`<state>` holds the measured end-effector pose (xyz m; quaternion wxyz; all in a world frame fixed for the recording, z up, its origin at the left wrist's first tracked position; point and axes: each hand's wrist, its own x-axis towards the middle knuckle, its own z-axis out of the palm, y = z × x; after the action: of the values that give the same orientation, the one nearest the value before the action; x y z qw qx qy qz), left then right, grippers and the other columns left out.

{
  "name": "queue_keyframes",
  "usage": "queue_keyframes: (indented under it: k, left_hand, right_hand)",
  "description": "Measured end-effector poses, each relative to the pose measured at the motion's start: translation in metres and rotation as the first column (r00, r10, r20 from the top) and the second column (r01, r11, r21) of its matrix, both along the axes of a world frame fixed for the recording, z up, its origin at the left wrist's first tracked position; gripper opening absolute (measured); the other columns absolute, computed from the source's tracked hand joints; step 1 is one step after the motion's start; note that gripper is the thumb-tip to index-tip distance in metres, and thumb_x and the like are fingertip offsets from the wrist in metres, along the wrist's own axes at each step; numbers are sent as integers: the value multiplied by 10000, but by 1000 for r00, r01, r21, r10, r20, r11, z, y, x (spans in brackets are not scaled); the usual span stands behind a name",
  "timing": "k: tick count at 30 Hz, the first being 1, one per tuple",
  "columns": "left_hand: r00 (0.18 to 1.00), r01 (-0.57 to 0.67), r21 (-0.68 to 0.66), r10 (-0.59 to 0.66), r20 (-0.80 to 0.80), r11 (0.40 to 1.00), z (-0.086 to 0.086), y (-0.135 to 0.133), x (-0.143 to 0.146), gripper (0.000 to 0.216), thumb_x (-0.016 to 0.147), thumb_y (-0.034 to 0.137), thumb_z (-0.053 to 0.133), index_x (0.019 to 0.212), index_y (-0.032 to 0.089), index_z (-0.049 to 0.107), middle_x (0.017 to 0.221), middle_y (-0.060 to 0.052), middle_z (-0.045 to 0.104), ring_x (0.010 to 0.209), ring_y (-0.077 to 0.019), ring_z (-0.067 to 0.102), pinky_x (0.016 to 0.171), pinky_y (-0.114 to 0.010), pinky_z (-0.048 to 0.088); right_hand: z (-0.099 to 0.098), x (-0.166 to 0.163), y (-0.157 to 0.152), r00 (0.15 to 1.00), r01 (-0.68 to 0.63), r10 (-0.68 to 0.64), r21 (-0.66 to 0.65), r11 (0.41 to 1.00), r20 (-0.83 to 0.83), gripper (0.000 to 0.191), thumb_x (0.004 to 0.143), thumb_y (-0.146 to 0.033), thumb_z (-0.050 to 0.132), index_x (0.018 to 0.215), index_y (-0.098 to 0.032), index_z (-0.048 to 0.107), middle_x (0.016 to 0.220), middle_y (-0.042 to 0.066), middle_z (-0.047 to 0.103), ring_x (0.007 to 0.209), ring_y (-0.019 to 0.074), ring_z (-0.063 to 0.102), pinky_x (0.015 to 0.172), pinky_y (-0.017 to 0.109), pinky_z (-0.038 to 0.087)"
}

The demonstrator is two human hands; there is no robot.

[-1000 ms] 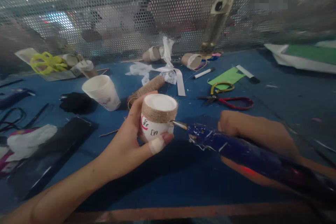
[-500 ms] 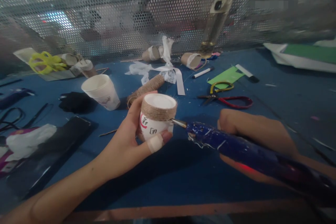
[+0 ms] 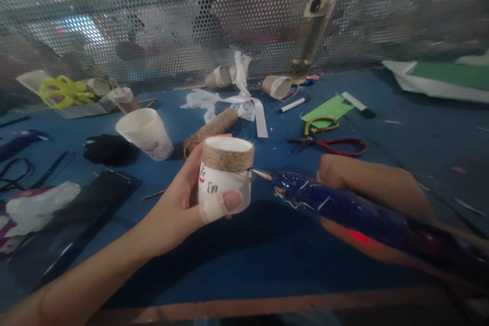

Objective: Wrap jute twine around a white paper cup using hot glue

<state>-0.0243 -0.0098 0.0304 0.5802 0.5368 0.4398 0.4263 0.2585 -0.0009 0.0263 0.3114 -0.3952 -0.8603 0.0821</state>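
My left hand (image 3: pixel 183 198) is wrapped round a white paper cup (image 3: pixel 225 183), its bandaged thumb across the front. Brown twine (image 3: pixel 227 157) is wound round the upper part of the cup, below the rim. In my right hand (image 3: pixel 367 183) is a blue hot glue gun (image 3: pixel 336 209) with a red glow at its body. The metal nozzle (image 3: pixel 262 174) meets the right side of the cup, at the lower edge of the twine band. Just behind my left hand lies a spool of twine (image 3: pixel 214 130).
Stacked paper cups (image 3: pixel 145 132) stand left of the spool. Red-and-yellow-handled scissors-like cutters (image 3: pixel 324 137) lie behind my right hand, near green paper (image 3: pixel 328 111) and a marker (image 3: pixel 293 105). A bottle (image 3: pixel 309 35) and twine-wrapped cups (image 3: pixel 275 86) are by the perforated metal screen (image 3: pixel 160 20).
The cup has turned slightly in my left hand, its printed marks shifting left, and it has tilted a little. The nozzle has stayed at the lower edge of the twine.
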Motion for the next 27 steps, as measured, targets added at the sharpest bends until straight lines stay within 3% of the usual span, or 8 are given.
queue_keyframes:
  k: [3, 8, 12, 16, 18, 22, 25, 27]
  left_hand:
    - [999, 21, -8, -21, 27, 1000, 0, 0, -1, 889, 851, 462, 945, 1612, 270, 528, 1207, -78, 740, 918, -184, 674, 666, -217, 633]
    - [998, 47, -22, -46, 53, 999, -1, 4, -4, 817, 836, 449, 944, 1551, 262, 595, 1134, -70, 759, 916, -195, 699, 661, -213, 631]
    - [986, 77, -11, -75, 146, 997, -4, 13, -10, 854, 807, 439, 937, 1548, 225, 570, 1119, -98, 786, 842, -204, 728, 572, -212, 616]
    - [976, 98, 50, -106, 192, 994, -4, 18, -13, 751, 827, 421, 891, 1477, 177, 605, 1041, -114, 814, 796, -205, 731, 557, -224, 617]
    - [971, 118, 63, -129, 201, 991, -3, 16, -12, 664, 872, 394, 838, 1463, 184, 619, 1042, -120, 825, 842, -228, 754, 579, -233, 617]
    - [972, 146, 14, -146, 185, 989, 0, 8, -11, 618, 856, 419, 861, 1393, 198, 648, 1063, -120, 839, 893, -245, 770, 605, -233, 607]
    - [972, 157, -14, -152, 177, 988, -4, 5, -13, 709, 834, 414, 899, 1460, 228, 622, 1085, -101, 835, 874, -223, 753, 631, -234, 621]
    - [946, 236, 56, -242, 216, 970, -9, 5, -15, 709, 842, 405, 892, 1479, 239, 629, 1114, -108, 831, 905, -242, 760, 636, -248, 623]
  right_hand:
    - [3, 4, 2, 998, -62, 62, -32, 998, 5, 260, 951, -268, 599, 781, -295, 403, 736, -46, 495, 629, 160, 475, 597, 335, 372]
    - [-3, 3, 5, 999, -36, 36, -15, 999, -32, 269, 975, -288, 560, 760, -295, 399, 715, -52, 493, 612, 159, 463, 602, 344, 357]
    - [-13, 6, 20, 998, 17, -16, 28, 999, -55, 217, 947, -261, 589, 781, -285, 450, 697, -67, 547, 574, 138, 535, 574, 308, 381]
    - [-27, 12, 43, 998, 36, -38, 43, 998, 43, 103, 924, -275, 686, 908, -261, 585, 852, -15, 685, 624, 173, 625, 561, 320, 378]
    - [-35, 13, 52, 994, 65, -66, 21, 998, 82, 187, 860, -216, 742, 977, -246, 599, 950, 19, 714, 686, 202, 690, 581, 326, 427]
    - [-44, 13, 61, 994, 20, -16, -34, 999, 112, 304, 857, -227, 784, 1117, -238, 625, 1149, 79, 741, 928, 255, 779, 768, 371, 609]
    - [-41, 11, 58, 995, -13, 13, 5, 1000, 100, 298, 913, -235, 725, 1198, -244, 639, 1213, 111, 756, 1108, 316, 764, 956, 489, 638]
    - [-36, 8, 52, 998, -47, 46, 39, 998, 38, 311, 972, -236, 669, 1281, -242, 635, 1295, 135, 753, 1222, 337, 745, 1058, 547, 622]
